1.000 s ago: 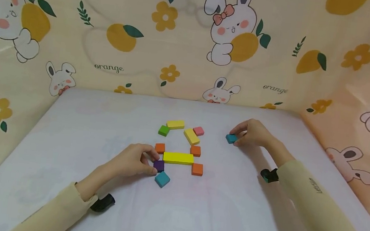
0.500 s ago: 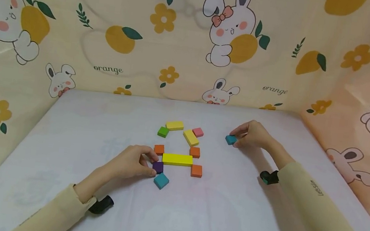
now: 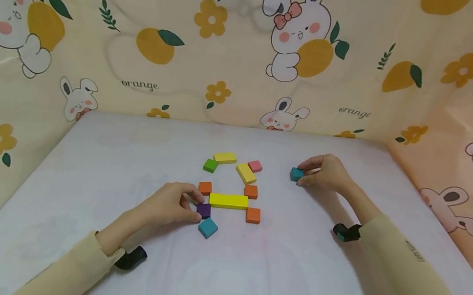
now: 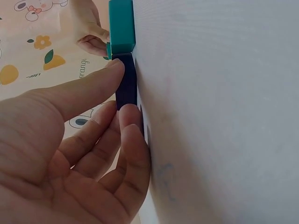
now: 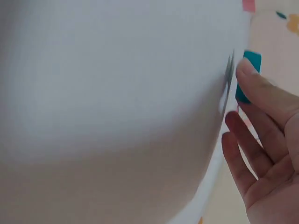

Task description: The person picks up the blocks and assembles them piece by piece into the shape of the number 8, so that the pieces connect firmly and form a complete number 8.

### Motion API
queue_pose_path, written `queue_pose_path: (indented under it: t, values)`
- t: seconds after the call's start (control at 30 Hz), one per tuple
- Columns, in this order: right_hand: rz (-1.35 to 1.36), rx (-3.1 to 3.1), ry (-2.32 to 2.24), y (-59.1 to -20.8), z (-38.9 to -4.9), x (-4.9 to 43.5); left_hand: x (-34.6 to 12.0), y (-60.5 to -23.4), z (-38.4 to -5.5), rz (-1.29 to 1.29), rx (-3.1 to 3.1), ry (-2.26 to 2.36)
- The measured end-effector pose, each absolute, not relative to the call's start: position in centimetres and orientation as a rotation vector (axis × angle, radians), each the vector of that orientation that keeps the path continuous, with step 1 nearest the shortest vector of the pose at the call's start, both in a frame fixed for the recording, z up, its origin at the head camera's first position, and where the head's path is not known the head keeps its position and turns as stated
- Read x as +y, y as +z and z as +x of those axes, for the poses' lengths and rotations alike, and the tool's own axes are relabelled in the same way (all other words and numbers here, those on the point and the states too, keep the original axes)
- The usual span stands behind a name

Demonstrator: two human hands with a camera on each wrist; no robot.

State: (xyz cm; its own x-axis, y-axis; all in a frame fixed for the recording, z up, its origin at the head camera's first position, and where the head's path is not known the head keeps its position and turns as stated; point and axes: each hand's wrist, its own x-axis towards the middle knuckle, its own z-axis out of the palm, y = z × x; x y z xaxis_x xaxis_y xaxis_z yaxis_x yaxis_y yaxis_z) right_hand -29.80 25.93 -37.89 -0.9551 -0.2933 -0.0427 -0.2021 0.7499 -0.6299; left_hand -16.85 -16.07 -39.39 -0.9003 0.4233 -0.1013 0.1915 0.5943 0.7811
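Both hands are busy and well apart. Left hand (image 3: 172, 204) has the purple block (image 3: 204, 210) pinched between thumb and fingertips, right at the lower left of the long yellow block (image 3: 228, 201). Right hand (image 3: 326, 172) is off on its own to the right, thumb and fingers clamped on a teal block (image 3: 297, 174). From the right wrist view it looks like that block is a bit off the sheet, but I can't say for sure.

Just below the purple block there's the other teal block (image 3: 208, 228), turned like a diamond, and those 2 look like they're touching in the left wrist view. Around the long yellow block sit 3 orange ones: the upper left orange block (image 3: 205, 188), the upper right orange block (image 3: 250, 191) and the lower right orange block (image 3: 253, 215). Farther up there's a slanted yellow block (image 3: 245, 173) with a pink block (image 3: 255, 165) next to it, then a top yellow block (image 3: 225, 158) with a green block (image 3: 210, 165) at its left end.

It's all laid out on a white tabletop (image 3: 291, 277), with a bunny-and-orange print backdrop (image 3: 238, 64) behind. Sleeves (image 3: 420, 278) are beige.
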Motion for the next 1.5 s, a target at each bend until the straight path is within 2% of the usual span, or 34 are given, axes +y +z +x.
queue_pose_path:
  t: [0.37, 1.07, 1.27, 1.5]
  values:
    - [-0.413, 2.924, -1.297, -37.3, -26.2, 21.9, -16.2, -39.3, -16.9, 0.481, 2.566, 1.18]
    - [-0.192, 2.382, -1.55, -36.4, -15.2, 16.7, -16.1, -39.4, -17.2, 0.526, 2.545, 1.21]
    - [-0.229, 2.3, -1.532, -36.9, -13.4, 16.2, -16.3, -39.5, -17.2, 0.537, 2.545, 1.209]
    - [-0.271, 2.361, -1.473, -37.4, -13.1, 15.7, -16.3, -39.4, -17.1, 0.527, 2.552, 1.206]
